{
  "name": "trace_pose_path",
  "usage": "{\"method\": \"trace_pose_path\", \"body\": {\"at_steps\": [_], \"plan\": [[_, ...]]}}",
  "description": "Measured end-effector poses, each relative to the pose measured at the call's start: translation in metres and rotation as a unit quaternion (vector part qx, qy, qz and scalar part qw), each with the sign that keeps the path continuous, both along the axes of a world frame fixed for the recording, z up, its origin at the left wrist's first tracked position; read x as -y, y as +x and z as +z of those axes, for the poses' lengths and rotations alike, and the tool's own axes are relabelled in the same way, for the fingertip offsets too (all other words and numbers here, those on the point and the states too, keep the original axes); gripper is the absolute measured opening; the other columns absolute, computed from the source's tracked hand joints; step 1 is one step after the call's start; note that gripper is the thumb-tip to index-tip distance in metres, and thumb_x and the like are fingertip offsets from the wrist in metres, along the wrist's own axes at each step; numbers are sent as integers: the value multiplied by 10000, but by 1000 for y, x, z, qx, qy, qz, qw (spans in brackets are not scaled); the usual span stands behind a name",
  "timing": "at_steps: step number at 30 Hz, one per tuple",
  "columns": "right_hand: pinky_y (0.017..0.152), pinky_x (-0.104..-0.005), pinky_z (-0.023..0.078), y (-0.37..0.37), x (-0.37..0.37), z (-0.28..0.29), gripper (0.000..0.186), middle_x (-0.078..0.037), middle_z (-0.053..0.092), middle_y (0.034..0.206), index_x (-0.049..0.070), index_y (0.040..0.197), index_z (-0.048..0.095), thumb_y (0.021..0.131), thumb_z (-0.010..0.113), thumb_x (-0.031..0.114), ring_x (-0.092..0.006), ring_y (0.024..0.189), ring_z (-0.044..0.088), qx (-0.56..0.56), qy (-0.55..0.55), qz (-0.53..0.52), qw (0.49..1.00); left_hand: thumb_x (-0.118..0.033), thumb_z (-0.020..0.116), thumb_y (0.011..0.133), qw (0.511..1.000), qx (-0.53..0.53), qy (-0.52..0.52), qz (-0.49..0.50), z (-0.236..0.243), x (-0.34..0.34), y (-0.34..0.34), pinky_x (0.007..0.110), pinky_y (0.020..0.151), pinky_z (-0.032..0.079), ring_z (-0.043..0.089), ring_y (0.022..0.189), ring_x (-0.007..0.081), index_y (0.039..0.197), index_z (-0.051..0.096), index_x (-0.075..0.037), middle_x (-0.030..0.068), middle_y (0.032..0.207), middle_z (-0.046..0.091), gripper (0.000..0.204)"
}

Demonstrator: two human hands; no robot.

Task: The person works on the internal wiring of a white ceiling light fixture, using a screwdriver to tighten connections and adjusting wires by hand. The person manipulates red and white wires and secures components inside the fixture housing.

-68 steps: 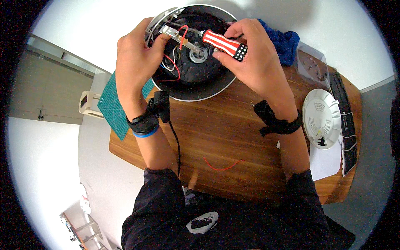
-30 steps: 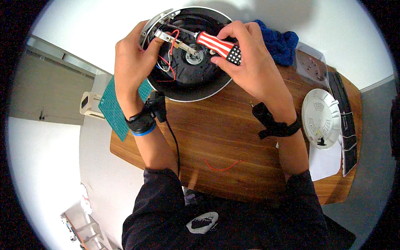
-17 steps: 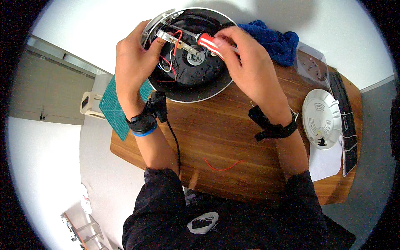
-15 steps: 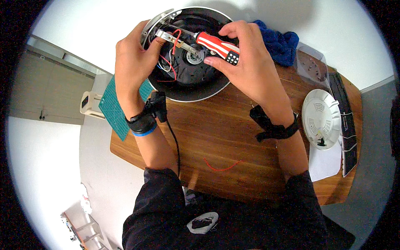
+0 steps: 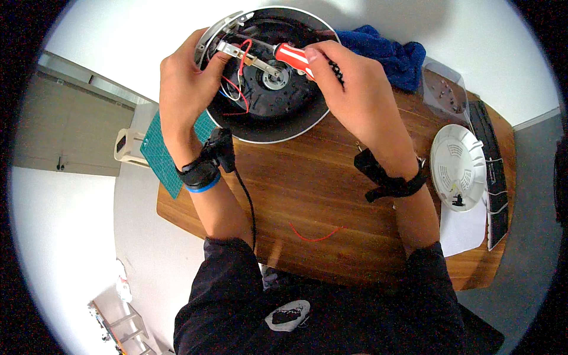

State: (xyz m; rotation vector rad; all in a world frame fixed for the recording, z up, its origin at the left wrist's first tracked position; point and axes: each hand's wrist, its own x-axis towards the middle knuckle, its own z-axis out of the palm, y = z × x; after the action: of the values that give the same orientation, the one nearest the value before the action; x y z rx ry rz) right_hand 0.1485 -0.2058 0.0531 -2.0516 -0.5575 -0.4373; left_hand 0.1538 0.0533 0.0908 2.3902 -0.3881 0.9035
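Note:
A round black appliance housing (image 5: 275, 127) with a pale rim lies tilted at the far side of the table, its inside showing. My left hand (image 5: 190, 89) grips its left edge, thumb inside by a metal strip (image 5: 254, 62) that runs toward the round centre piece (image 5: 276, 77). Thin red and white wires (image 5: 241, 74) loop beside that thumb. Closed around a screwdriver (image 5: 289, 56) with a red and white striped handle is my right hand (image 5: 352, 83). The screwdriver's shaft points left to the metal fittings at the housing's upper left edge; its tip cannot be made out.
A blue cloth (image 5: 387, 59) lies behind my right hand. Rightward are a clear tray of small screws (image 5: 444, 92), a white round cover (image 5: 457, 168), a black keyboard (image 5: 494, 177) and white paper (image 5: 464, 228). A red wire (image 5: 316, 239) lies near the front; a green cutting mat (image 5: 167, 157) is at left.
My right hand has rolled over the screwdriver handle, its thumb now on top and the fingers wrapped further round. The left hand keeps its grip, with the housing shifted slightly.

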Motion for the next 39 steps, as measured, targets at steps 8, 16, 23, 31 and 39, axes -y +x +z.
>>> {"method": "trace_pose_path", "body": {"at_steps": [8,16,23,31,39], "plan": [[825,-441,574,9,0,-10,421,-125,622,995,127,1157,631,809,869,144,-376,936,683,199,33,5,980,-129,776,914,1000,-7,-17,-4,-3,-2,5,321,623,554,713,661,164,1219,727,-4,187,839,773,333],[837,-431,592,4,8,2,412,-182,757,1086,86,1174,655,859,854,261,-379,970,741,152,9,-94,984,-137,787,910,1000,-4,-7,-12,-1,1,2,318,634,556,718,674,177,1223,731,-23,175,844,774,338],[885,-445,575,9,15,-4,508,-211,627,1116,87,1258,567,831,841,96,-416,1105,658,217,-12,10,976,-142,795,901,999,-13,-8,34,1,1,1,333,642,562,725,671,195,1208,732,-14,196,829,764,338],[781,-457,586,-1,12,19,270,-242,708,955,64,1173,613,1002,709,250,-383,938,732,-67,76,-44,994,-144,796,901,999,-5,14,33,-1,-5,1,326,641,567,736,685,186,1212,731,-10,196,844,770,345],[732,-364,544,12,21,-4,401,-163,694,992,41,1271,535,956,762,138,-259,850,694,158,9,14,987,-137,797,899,1000,-6,7,19,3,5,-1,329,669,569,745,704,219,1202,724,0,193,856,770,341]]}}
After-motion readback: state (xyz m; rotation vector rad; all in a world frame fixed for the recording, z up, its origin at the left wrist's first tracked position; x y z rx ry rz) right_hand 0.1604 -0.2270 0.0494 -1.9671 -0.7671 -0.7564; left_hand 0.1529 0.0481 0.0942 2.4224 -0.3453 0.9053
